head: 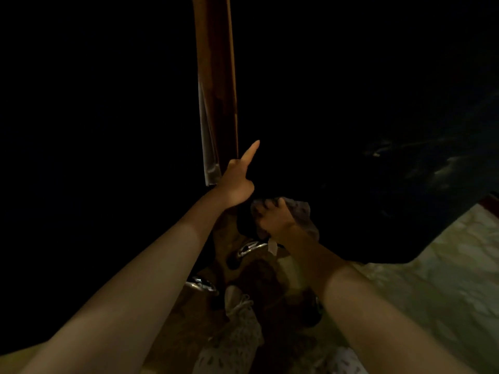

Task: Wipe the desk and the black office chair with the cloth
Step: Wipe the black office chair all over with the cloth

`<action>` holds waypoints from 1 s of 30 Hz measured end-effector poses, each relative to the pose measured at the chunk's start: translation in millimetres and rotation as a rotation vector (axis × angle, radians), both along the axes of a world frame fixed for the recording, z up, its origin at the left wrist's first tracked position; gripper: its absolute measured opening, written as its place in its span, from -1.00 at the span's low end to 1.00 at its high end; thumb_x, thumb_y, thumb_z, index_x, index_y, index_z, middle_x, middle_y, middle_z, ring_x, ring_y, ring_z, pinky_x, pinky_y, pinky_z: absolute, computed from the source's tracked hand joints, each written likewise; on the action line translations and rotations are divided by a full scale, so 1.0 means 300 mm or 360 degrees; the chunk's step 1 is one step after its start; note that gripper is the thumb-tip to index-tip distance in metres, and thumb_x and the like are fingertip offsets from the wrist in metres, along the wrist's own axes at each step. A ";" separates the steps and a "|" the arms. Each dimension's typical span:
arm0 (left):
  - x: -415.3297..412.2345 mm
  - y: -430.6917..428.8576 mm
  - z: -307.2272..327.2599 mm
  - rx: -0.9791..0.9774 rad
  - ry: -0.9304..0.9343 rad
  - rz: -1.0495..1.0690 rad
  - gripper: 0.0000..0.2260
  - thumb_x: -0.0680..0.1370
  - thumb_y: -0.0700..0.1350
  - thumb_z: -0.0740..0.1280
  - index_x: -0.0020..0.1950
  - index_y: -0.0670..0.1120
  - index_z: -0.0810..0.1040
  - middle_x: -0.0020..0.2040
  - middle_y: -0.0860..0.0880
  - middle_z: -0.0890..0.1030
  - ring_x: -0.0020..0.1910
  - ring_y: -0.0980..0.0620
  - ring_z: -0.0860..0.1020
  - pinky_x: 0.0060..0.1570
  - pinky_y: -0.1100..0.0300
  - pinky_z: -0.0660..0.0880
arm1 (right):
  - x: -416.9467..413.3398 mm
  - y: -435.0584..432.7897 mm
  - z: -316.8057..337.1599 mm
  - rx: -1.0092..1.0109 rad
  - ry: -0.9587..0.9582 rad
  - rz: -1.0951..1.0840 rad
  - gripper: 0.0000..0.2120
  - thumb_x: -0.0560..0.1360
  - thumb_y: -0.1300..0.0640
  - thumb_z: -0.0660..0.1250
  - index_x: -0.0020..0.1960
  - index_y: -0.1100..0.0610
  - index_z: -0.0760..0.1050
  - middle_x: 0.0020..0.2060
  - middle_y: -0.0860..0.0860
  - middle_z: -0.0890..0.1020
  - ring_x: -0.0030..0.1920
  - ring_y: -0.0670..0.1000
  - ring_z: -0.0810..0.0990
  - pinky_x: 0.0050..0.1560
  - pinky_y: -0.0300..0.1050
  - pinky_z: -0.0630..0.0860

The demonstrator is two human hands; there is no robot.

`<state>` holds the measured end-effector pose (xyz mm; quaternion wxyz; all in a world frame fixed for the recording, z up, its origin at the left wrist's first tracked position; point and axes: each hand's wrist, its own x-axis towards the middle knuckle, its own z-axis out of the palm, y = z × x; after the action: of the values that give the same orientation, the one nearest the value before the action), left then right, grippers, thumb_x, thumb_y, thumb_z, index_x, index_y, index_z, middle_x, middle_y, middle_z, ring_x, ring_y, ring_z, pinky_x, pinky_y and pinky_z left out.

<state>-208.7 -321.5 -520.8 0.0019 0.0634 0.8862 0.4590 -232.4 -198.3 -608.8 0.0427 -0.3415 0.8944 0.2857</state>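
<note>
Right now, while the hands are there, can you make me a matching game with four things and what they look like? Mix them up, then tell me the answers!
Things:
1. left hand
2. cloth
3. wooden board
4. floor

What they look like:
A. pale, at the lower right
B. one finger pointing up
C. bunched under the right hand
D. brown, standing upright in the middle

Pairs: 1-B, 2-C, 3-D, 4-A.
</note>
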 end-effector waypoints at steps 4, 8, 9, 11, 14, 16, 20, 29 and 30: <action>0.026 0.004 -0.004 -0.0032 0.0032 0.0059 -0.29 0.54 -0.42 0.21 0.55 -0.02 -0.06 0.14 -0.29 0.54 0.04 -0.31 0.53 -0.13 -0.12 0.46 | 0.028 0.165 -0.018 -0.0031 -0.0154 -0.0122 -0.56 0.61 0.20 0.09 0.48 0.09 0.19 0.48 0.13 0.13 0.45 0.18 0.13 0.36 0.13 0.18; 0.056 0.077 0.054 0.0213 -0.0066 0.0163 -0.36 0.57 -0.40 0.18 0.54 -0.09 -0.04 0.36 -0.16 0.36 0.30 -0.14 0.38 0.10 0.21 0.38 | 0.069 0.287 0.057 -0.0228 0.0158 0.0135 -0.29 0.07 -0.04 0.60 0.22 -0.09 0.54 0.22 0.12 0.50 0.21 0.18 0.31 0.02 0.09 0.50; 0.057 0.106 0.070 0.0268 -0.0074 0.0179 -0.38 0.57 -0.40 0.18 0.54 -0.10 -0.03 0.34 -0.14 0.35 0.29 -0.10 0.39 0.10 0.26 0.36 | 0.067 0.311 0.065 -0.0297 0.0256 0.0193 -0.21 -0.14 -0.07 0.63 0.10 -0.11 0.61 0.09 0.08 0.55 0.08 0.15 0.35 -0.12 0.03 0.53; 0.050 0.157 0.093 0.0265 -0.0019 0.0184 -0.39 0.55 -0.40 0.19 0.53 -0.12 0.03 0.31 -0.11 0.32 0.30 -0.04 0.35 0.17 0.27 0.36 | 0.058 0.343 0.093 -0.0521 0.0427 0.0293 -0.15 -0.19 -0.07 0.63 0.12 -0.06 0.60 0.08 0.09 0.45 0.01 0.14 0.35 -0.11 0.04 0.44; 0.038 0.193 0.117 0.0206 0.0112 0.0193 -0.41 0.53 -0.38 0.22 0.51 -0.11 0.12 0.39 -0.18 0.25 0.35 -0.12 0.30 0.26 0.17 0.31 | 0.060 0.349 0.169 -0.0918 0.0759 0.0429 -0.24 0.11 0.07 0.54 0.29 0.00 0.42 0.17 0.14 0.34 0.06 0.17 0.34 -0.05 0.05 0.24; 0.032 0.207 0.117 0.0158 0.0151 0.0185 -0.45 0.54 -0.36 0.23 0.49 -0.12 0.16 0.38 -0.20 0.26 0.34 -0.14 0.31 0.23 0.18 0.31 | 0.040 0.342 0.201 -0.0992 0.0921 0.0361 -0.26 0.19 0.07 0.49 0.32 0.02 0.31 0.19 0.14 0.32 0.09 0.18 0.34 -0.03 0.06 0.23; 0.029 0.245 0.051 -0.0034 0.0166 0.0201 -0.52 0.53 -0.33 0.23 0.43 -0.13 0.25 0.33 -0.20 0.30 0.30 -0.17 0.38 0.29 0.07 0.36 | -0.008 0.332 0.163 -0.0987 0.1065 0.0407 -0.19 0.12 0.09 0.58 0.28 0.05 0.29 0.18 0.14 0.33 0.10 0.19 0.34 0.01 0.13 0.37; 0.017 0.236 -0.052 -0.0104 0.0013 0.0198 -0.47 0.52 -0.32 0.28 0.45 -0.10 0.22 0.34 -0.16 0.28 0.31 -0.15 0.36 0.24 0.12 0.36 | 0.011 0.353 -0.020 -0.0385 0.0454 0.0102 -0.44 0.22 -0.14 0.53 0.21 -0.12 0.55 0.24 0.02 0.51 0.21 0.11 0.49 0.05 0.12 0.51; 0.020 0.230 -0.049 -0.0077 0.0003 0.0174 -0.47 0.53 -0.32 0.27 0.45 -0.10 0.21 0.34 -0.16 0.27 0.30 -0.15 0.36 0.21 0.16 0.35 | 0.006 0.371 -0.055 -0.0252 0.0295 0.0041 -0.48 0.40 -0.09 0.41 0.34 -0.09 0.44 0.36 0.05 0.39 0.33 0.14 0.37 0.20 0.16 0.39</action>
<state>-202.7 -252.5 -535.5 -0.0224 0.0151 0.8992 0.4367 -230.5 -86.9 -625.2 -0.0710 -0.3275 0.9098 0.2451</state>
